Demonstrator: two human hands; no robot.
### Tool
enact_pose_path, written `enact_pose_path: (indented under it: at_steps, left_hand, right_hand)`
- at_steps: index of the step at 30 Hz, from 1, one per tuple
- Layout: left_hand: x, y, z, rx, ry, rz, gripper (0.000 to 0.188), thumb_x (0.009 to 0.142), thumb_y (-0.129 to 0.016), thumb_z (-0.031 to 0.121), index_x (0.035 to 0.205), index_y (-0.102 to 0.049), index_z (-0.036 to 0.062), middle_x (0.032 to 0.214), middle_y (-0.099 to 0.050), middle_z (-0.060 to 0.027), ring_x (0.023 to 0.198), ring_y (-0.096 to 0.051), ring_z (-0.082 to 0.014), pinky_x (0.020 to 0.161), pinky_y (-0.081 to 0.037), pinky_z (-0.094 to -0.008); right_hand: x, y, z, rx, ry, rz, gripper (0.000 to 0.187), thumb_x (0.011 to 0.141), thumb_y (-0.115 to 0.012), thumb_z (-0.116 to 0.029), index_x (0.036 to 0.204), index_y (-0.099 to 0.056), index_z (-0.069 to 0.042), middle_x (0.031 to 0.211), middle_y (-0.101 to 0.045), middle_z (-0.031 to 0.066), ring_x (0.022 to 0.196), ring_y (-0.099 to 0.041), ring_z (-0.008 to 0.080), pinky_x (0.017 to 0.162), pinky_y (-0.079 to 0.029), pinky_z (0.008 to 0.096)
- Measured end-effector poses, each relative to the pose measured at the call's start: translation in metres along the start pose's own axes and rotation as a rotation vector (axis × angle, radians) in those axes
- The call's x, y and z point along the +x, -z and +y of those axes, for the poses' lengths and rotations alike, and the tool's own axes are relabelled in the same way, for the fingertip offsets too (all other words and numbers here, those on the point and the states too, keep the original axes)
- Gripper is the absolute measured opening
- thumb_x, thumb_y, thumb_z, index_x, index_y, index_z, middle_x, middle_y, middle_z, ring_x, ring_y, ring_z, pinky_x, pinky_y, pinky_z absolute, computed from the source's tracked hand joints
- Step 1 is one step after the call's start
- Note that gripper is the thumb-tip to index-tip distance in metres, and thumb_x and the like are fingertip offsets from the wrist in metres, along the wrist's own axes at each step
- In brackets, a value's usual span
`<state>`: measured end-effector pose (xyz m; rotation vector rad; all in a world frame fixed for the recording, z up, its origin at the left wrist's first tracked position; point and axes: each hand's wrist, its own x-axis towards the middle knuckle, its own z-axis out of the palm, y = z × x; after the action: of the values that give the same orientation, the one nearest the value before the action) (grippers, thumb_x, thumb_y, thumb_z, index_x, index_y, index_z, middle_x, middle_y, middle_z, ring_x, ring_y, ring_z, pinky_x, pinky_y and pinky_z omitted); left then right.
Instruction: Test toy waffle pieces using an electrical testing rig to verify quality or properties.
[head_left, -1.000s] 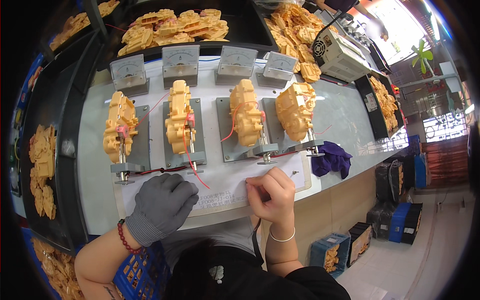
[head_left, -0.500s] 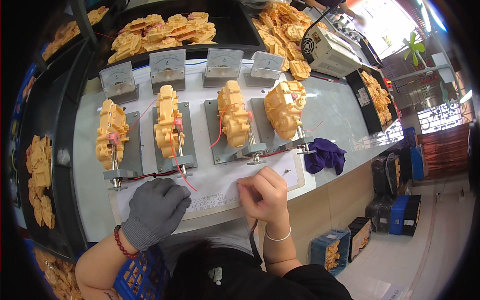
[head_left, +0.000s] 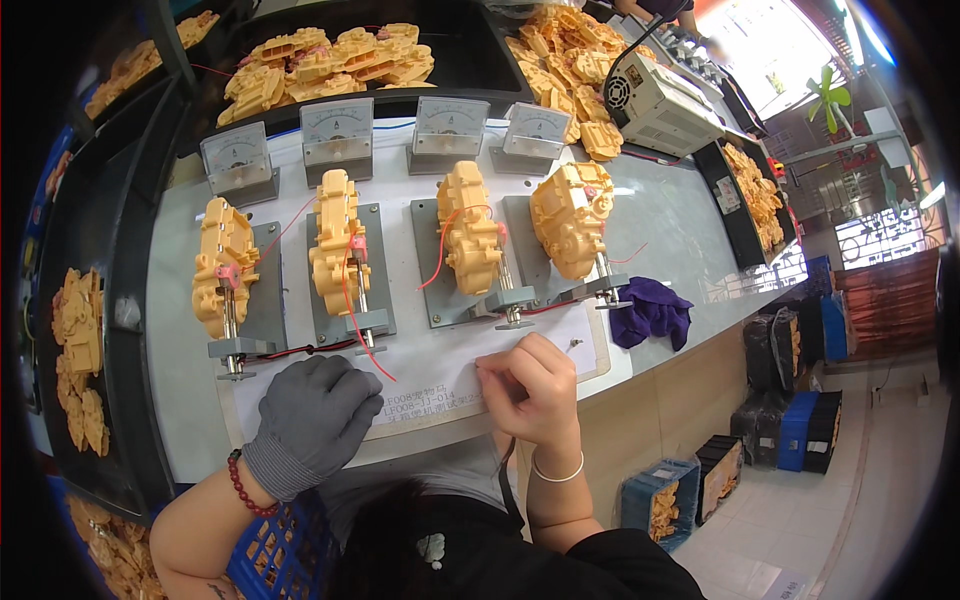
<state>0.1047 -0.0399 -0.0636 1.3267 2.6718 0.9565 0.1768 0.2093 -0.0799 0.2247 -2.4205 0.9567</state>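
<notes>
My gloved left hand (head_left: pixel 312 420) rests curled, holding nothing, on the white sheet (head_left: pixel 440 375) at the near bench edge. My bare right hand (head_left: pixel 530 390) is fisted there; can't tell if it's pinching anything. Four yellow housings (head_left: pixel 470 240) sit clamped just beyond.

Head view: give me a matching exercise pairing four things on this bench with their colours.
Things:
1. Glove on the left hand
2. Cloth at the bench's right edge
3. Gearbox housings on the stands
4. Crate under the bench, by the left forearm

Colours:
A. blue
B. yellow
C. grey
D. purple

Pairs: 1-C, 2-D, 3-B, 4-A
</notes>
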Motion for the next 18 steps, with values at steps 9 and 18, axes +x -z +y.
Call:
enact_pose_path:
  at_steps: [9, 18]
  left_hand:
    - [-0.0006, -0.0014, -0.0011, 0.011, -0.006, 0.010, 0.015, 0.080, -0.071, 0.015, 0.089, -0.062, 0.0083, 0.078, -0.059, -0.0107, 0.069, -0.060, -0.0305, 0.060, -0.048, -0.0407]
    - [0.0002, -0.0004, -0.0001, -0.002, 0.006, -0.010, 0.014, 0.080, -0.070, 0.016, 0.088, -0.062, 0.0084, 0.077, -0.059, -0.0102, 0.068, -0.060, -0.0301, 0.059, -0.048, -0.0407]
  right_hand:
    - [-0.0013, 0.0020, 0.0002, 0.020, -0.055, -0.027, 0.010, 0.069, -0.074, 0.001, 0.076, -0.069, -0.003, 0.060, -0.049, 0.0032, 0.051, -0.047, 0.0151, 0.046, -0.035, 0.0271]
    - [0.0016, 0.0040, -0.0026, 0.057, -0.145, -0.042, 0.009, 0.069, -0.075, 0.000, 0.077, -0.069, -0.003, 0.061, -0.049, 0.0030, 0.052, -0.047, 0.0139, 0.047, -0.036, 0.0262]
